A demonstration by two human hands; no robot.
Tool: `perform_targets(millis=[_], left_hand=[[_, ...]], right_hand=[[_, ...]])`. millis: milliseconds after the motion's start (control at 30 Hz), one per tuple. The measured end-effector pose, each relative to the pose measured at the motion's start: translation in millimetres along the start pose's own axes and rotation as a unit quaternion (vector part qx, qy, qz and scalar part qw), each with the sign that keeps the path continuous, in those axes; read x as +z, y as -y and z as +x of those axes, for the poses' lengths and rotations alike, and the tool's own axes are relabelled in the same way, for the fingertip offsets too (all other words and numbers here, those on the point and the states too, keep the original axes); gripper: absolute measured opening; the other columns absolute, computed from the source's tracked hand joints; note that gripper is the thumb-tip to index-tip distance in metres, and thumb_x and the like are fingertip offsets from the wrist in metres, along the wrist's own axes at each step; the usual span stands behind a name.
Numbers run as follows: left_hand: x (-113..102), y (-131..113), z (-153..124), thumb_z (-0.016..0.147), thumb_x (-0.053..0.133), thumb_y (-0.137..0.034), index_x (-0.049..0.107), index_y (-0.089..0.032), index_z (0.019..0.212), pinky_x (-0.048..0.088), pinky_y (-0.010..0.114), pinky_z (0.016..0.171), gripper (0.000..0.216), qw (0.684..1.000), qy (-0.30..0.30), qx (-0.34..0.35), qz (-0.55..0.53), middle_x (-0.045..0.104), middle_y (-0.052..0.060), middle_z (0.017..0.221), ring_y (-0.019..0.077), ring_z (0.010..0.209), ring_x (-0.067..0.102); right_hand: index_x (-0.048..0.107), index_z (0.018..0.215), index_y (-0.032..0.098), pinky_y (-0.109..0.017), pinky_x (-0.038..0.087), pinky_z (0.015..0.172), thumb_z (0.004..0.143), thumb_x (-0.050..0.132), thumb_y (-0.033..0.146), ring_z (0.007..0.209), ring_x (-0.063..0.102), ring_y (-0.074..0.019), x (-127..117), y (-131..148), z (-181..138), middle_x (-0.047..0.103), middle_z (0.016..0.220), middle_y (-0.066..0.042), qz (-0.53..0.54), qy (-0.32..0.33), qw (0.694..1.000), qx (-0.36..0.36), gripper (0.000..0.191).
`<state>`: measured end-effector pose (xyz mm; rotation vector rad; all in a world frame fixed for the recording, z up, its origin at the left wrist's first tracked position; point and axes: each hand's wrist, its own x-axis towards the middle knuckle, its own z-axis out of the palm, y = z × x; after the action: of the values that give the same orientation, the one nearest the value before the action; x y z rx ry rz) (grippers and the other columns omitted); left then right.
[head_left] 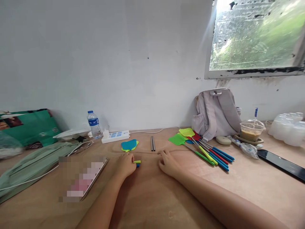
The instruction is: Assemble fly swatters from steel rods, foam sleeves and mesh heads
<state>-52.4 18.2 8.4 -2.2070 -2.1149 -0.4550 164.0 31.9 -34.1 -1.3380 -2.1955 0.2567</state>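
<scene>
Head view, left hand (125,165) on handles (137,163) (bare table (152,197) nearer)

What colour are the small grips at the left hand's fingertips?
One yellow-green grip, one blue grip, seen in the head view.

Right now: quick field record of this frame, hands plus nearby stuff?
left hand: on table, fingers at small yellow-green and blue handle pieces
right hand: flat on table, holds nothing
between hands, farther back: two grey rods, side by side
behind left hand: blue and yellow swatter heads, stacked
right of right hand: pile of assembled fly swatters
back wall: power strip, water bottle, backpack
</scene>
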Motion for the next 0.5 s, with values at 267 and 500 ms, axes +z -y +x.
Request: perform_targets(millis=[267,500], left_hand=[[-3,2,-1,0.06,0.048,-0.01,0.05,-0.019,0.067,0.028,0.026,0.053,0.012,1.0,0.015,0.026,-0.001,0.06,0.004,0.077,0.0196,0.069,0.053],[-2,5,4,0.072,0.043,-0.017,0.065,-0.02,0.085,0.037,0.03,0.071,0.025,0.999,0.0,0.038,-0.035,0.061,0.007,0.094,0.0226,0.087,0.055]], right_hand=[[0.047,0.116,0.014,-0.032,0.038,0.074,0.081,0.036,0.015,0.089,0.054,-0.0225,9,7,46,0.048,0.111,-0.014,-0.1,0.011,0.994,0.039,0.037],[0.053,0.106,0.019,-0.034,0.036,0.08,0.083,0.038,0.025,0.096,0.051,-0.0239,5,1,48,0.053,0.106,-0.011,-0.117,0.025,0.992,0.049,0.028]])
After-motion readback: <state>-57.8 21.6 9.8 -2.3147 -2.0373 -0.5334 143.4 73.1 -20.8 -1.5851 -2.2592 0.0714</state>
